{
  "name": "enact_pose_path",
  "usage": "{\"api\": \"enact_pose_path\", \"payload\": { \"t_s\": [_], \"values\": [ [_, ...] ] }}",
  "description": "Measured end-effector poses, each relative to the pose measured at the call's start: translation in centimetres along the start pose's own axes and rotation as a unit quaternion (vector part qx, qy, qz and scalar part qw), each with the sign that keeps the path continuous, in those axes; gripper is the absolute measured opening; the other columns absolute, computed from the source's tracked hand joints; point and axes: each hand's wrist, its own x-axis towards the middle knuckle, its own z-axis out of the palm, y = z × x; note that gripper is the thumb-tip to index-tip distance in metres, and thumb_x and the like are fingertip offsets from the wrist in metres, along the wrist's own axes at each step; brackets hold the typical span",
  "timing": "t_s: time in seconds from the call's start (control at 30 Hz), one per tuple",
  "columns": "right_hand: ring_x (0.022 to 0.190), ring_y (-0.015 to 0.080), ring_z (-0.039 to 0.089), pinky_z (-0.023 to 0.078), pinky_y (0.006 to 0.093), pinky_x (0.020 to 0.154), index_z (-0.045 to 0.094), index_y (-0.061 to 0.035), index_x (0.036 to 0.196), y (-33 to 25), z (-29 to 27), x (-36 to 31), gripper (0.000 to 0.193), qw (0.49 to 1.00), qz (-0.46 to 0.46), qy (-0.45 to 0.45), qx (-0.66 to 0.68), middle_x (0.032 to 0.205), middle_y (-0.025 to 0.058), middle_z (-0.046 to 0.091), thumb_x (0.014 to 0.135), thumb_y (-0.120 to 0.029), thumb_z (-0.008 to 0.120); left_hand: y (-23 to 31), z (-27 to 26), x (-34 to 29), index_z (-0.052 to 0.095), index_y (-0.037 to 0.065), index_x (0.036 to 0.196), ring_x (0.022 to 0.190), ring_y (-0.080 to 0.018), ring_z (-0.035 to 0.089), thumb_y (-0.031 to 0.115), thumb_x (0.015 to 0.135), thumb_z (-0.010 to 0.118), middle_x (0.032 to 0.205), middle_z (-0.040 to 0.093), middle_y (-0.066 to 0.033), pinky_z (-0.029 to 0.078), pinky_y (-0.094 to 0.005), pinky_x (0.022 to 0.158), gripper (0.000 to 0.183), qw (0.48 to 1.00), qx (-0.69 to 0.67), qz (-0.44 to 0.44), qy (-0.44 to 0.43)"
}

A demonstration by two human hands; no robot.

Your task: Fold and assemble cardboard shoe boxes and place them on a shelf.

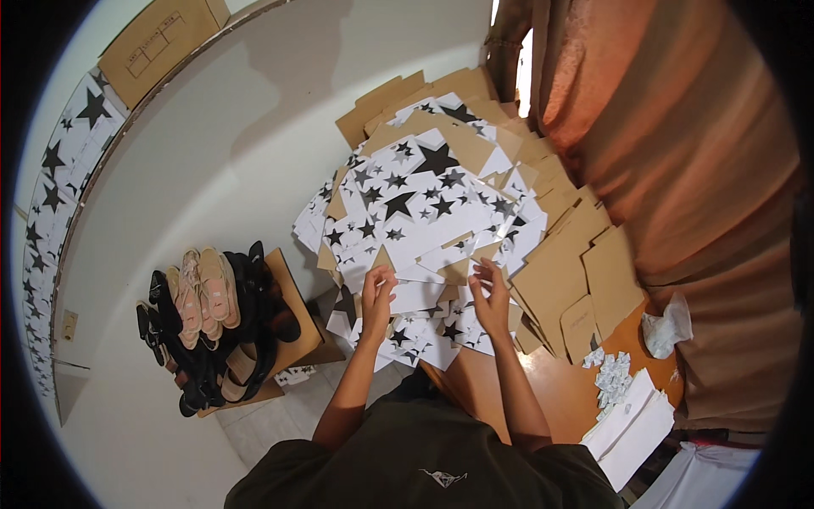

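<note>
A large heap of flat cardboard pieces (424, 225), white with black and grey stars on one side and plain brown on the other, lies in front of me. My left hand (378, 297) is over the near left part of the heap, fingers loosely curved and apart. Across from it, my right hand (490, 293) hovers at the near right part, its thumb and fingers spread. Neither hand shows anything in its grasp; whether the fingertips touch the cardboard I cannot tell. Between the hands lie white pieces and brown corners. Glare crosses the heap's right side.
Brown flat cartons (564, 271) fan out to the right beside a brown curtain (670, 170). Small packets (612, 379), white papers (629, 428) and a plastic bag (667, 327) lie on the orange-brown table (483, 386). Shoes (208, 297) are piled on a box at left.
</note>
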Motion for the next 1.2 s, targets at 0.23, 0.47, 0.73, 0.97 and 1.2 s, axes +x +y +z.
{"api": "enact_pose_path", "payload": {
  "t_s": [0.23, 0.47, 0.73, 0.97, 1.2],
  "values": [
    [0.115, 0.0327, 0.063, 0.050, 0.0429, 0.097, 0.050, 0.0018, 0.139, 3.1, 2.4, 6.9, 0.050, 0.997, 0.014, -0.015, -0.074, 0.124, 0.0232, 0.064, 0.098, -0.023, 0.064, -2.6, -2.4, 8.2, 0.056, 0.010, 0.130, 0.118, -0.0211, 0.057, 0.032, 0.098, 0.065, 0.127, 0.059, -0.0086, 0.046, -0.0385, 0.099, 0.040, 0.996, 0.071, 0.023, 0.046],
    [0.122, 0.0422, 0.050, 0.041, 0.0483, 0.106, 0.052, 0.0023, 0.134, 5.4, 4.1, 12.3, 0.049, 0.935, -0.084, 0.023, -0.342, 0.133, 0.0249, 0.055, 0.091, -0.018, 0.067, -4.2, -4.6, 13.6, 0.044, 0.008, 0.141, 0.142, -0.0404, 0.034, 0.031, 0.084, 0.077, 0.155, 0.033, -0.0224, 0.030, -0.0555, 0.113, 0.070, 0.890, 0.417, 0.036, 0.184],
    [0.123, 0.0371, 0.047, 0.036, 0.0565, 0.100, 0.052, -0.0099, 0.138, 7.3, 5.8, 15.0, 0.064, 0.903, 0.044, 0.083, -0.420, 0.133, 0.0185, 0.053, 0.082, -0.021, 0.080, -8.3, -7.7, 15.3, 0.039, 0.008, 0.146, 0.148, -0.0482, 0.021, 0.038, 0.081, 0.078, 0.158, 0.028, -0.0284, 0.018, -0.0596, 0.120, 0.081, 0.889, 0.433, 0.018, 0.150],
    [0.104, 0.0322, 0.064, 0.053, 0.0386, 0.082, 0.063, -0.0061, 0.130, 6.0, 3.8, 15.8, 0.057, 0.948, 0.038, 0.106, -0.298, 0.119, 0.0192, 0.062, 0.079, -0.016, 0.085, -5.6, -5.9, 14.2, 0.030, 0.009, 0.153, 0.151, -0.0474, 0.013, 0.049, 0.084, 0.074, 0.162, 0.013, -0.0313, 0.014, -0.0664, 0.118, 0.091, 0.888, 0.446, -0.038, 0.105],
    [0.083, 0.0149, 0.066, 0.053, 0.0294, 0.076, 0.070, 0.0012, 0.117, -1.0, 1.0, 12.5, 0.027, 0.972, 0.147, 0.052, 0.176, 0.094, 0.0084, 0.072, 0.091, -0.005, 0.073, 2.0, -1.0, 8.4, 0.017, 0.008, 0.161, 0.152, -0.0463, 0.016, 0.076, 0.069, 0.075, 0.165, 0.015, -0.0235, 0.011, -0.0759, 0.112, 0.128, 0.859, 0.448, 0.229, -0.095]
  ]
}}
